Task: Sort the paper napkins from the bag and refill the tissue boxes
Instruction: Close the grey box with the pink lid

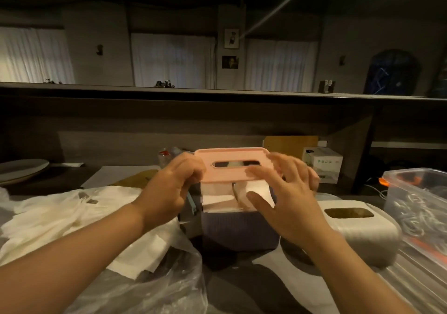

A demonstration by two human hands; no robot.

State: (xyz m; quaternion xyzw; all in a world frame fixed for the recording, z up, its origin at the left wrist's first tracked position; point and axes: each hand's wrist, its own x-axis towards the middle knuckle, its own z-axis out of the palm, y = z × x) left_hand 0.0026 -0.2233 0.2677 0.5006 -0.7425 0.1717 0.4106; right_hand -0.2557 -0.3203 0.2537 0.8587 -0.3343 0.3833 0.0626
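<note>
Napkins: loose white heap on the plastic bag, left
Grey tissue box: right, slot up
Purple box: centre, napkins standing in it
Pink lid: above the purple box; left hand pinches its left end; right hand touches it, fingers spread

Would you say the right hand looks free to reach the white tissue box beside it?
Probably not at once: the right hand is on the pink lid. The white tissue box sits just to its right, with nothing between them.
</note>
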